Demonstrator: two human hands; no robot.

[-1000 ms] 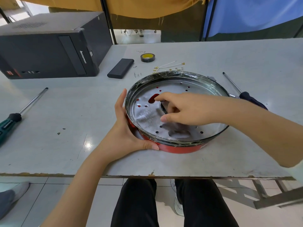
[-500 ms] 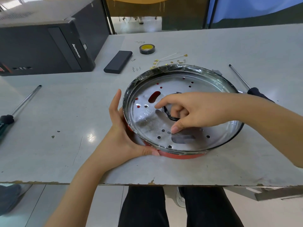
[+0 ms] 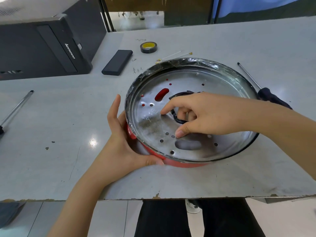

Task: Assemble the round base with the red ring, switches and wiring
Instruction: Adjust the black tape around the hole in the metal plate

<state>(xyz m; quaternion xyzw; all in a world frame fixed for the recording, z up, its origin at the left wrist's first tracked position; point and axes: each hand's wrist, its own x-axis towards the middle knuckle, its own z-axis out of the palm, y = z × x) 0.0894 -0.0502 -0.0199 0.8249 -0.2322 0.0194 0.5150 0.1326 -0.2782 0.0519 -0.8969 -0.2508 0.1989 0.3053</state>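
Since a second ago your right hand (image 3: 203, 115) has spread out over the middle of the round base (image 3: 222, 79): the forefinger now stretches toward the red slot (image 3: 161, 94), its tip on the metal floor, and the thumb has slid down beside the small holes near the front, while your middle fingers curl at the black ring (image 3: 177, 119) round the centre opening (whether they grip it is hard to tell). The base itself has shifted slightly to your right on the table (image 3: 51, 117).
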